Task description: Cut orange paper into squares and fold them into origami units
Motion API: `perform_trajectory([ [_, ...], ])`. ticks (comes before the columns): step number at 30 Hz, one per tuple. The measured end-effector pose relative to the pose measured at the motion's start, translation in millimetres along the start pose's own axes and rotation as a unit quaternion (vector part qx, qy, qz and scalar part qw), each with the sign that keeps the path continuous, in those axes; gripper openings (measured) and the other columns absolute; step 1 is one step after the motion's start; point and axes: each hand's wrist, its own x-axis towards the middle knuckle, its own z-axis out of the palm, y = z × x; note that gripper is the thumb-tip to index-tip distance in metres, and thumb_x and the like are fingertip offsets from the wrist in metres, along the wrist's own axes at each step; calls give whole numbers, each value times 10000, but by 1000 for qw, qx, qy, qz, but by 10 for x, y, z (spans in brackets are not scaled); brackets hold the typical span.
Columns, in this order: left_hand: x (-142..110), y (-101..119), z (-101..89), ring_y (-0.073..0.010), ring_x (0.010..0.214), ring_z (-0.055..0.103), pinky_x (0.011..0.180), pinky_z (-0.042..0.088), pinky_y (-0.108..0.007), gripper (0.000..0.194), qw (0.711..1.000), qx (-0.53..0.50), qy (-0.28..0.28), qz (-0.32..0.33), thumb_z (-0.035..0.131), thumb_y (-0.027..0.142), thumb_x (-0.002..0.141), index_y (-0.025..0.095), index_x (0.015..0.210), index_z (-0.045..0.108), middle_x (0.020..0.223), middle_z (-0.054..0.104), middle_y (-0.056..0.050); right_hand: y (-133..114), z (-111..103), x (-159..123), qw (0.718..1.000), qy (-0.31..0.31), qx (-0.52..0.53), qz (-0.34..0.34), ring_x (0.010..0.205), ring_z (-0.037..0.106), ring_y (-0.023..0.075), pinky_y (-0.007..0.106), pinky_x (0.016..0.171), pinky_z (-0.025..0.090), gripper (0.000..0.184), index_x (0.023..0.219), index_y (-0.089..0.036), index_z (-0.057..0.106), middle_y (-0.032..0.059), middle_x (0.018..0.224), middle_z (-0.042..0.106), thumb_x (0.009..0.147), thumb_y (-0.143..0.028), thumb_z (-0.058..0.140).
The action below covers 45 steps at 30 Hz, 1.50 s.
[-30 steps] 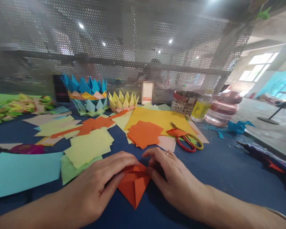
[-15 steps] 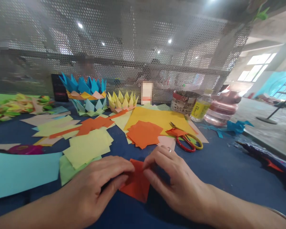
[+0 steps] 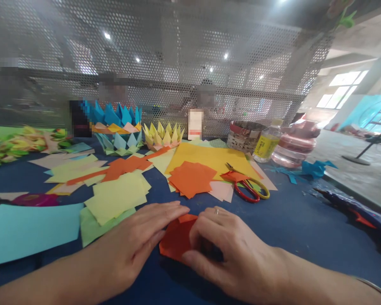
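A folded orange-red sheet of paper (image 3: 177, 240) lies on the dark blue table between my hands. My left hand (image 3: 136, 241) has its fingers stretched out along the paper's upper left edge, the tips touching it. My right hand (image 3: 228, 250) wears a ring; its fingers are curled with thumb and fingertips pressed on the paper's right side, which they partly hide. Just beyond lies a stack of orange paper squares (image 3: 193, 178). Pale yellow squares (image 3: 119, 197) rest on green paper (image 3: 98, 228) beside my left forearm.
Scissors (image 3: 250, 188) with red and yellow handles lie beyond my right hand, on yellow paper (image 3: 209, 154). Behind stand folded paper crowns (image 3: 117, 127), a basket (image 3: 245, 136), a bottle (image 3: 267, 142) and a pink clear container (image 3: 295, 146). A glue gun (image 3: 352, 209) lies right, light blue paper (image 3: 31, 228) left.
The left fingers have straightened and slid up along the paper's edge. My right hand has moved down over its right side, and the paper's outline has changed, its lower corner no longer showing.
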Motion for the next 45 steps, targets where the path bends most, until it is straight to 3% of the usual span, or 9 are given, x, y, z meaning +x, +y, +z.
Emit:
perform_trajectory([
  [6, -24, 8, 15, -139, 1219, 596, 1088, 451, -325, 455, 1000, 1, 4, -8, 475, 216, 952, 349, 1383, 424, 1346, 625, 48, 21, 1, 3, 996, -81, -28, 33, 711, 520, 149, 280, 673, 385, 400, 870, -172, 553, -3, 802, 597, 718, -431, 816],
  [12, 14, 37, 7, -142, 1121, 628, 1021, 491, -294, 325, 998, -30, 46, -23, 499, 242, 952, 322, 1266, 515, 1196, 686, 33, 55, 11, 7, 995, -79, -44, 43, 738, 525, 154, 293, 716, 392, 277, 854, -172, 543, 3, 816, 591, 800, -357, 742],
  [17, 37, 52, 3, -132, 1046, 636, 929, 503, -234, 238, 997, -41, 57, -17, 500, 205, 952, 288, 1158, 584, 1111, 690, 19, 96, 16, -1, 996, -61, -57, 1, 759, 541, 161, 302, 731, 387, 199, 909, -156, 583, 26, 845, 613, 864, -335, 656],
  [20, 45, 65, -21, -145, 1031, 646, 893, 517, -235, 238, 998, -34, 53, -5, 480, 160, 945, 271, 1082, 640, 1106, 693, 0, 97, 9, 8, 996, -47, -73, -22, 755, 547, 157, 299, 727, 386, 96, 913, -152, 619, 34, 846, 629, 898, -237, 576],
  [26, 36, 85, -79, -151, 1017, 682, 892, 549, -215, 269, 998, -23, 43, 41, 536, 152, 900, 269, 1102, 670, 1135, 711, -9, 93, -14, 10, 993, -43, -93, -57, 793, 560, 162, 300, 744, 404, 176, 953, -156, 654, 57, 886, 653, 924, -137, 482],
  [34, -21, 103, -58, -164, 1077, 669, 933, 543, -208, 363, 997, 13, 75, 27, 555, 192, 892, 264, 1248, 558, 1175, 702, -19, 96, -10, 10, 991, -38, -118, -55, 769, 539, 163, 288, 715, 414, 194, 917, -154, 640, 60, 866, 647, 897, -102, 453],
  [41, -67, 157, -78, -158, 1106, 657, 1024, 497, -244, 344, 999, 11, 41, 8, 609, 270, 859, 305, 1197, 550, 1176, 700, 21, 123, -10, 11, 989, -49, -126, -61, 772, 531, 162, 282, 709, 419, 222, 911, -154, 636, 56, 872, 640, 852, -53, 447],
  [45, -33, 144, -63, -171, 1056, 682, 953, 541, -238, 290, 999, 1, 40, 27, 587, 219, 871, 284, 1153, 598, 1127, 720, -1, 126, -8, 8, 989, -46, -125, -66, 771, 531, 163, 285, 704, 421, 216, 923, -163, 633, 56, 875, 641, 861, -57, 456],
])
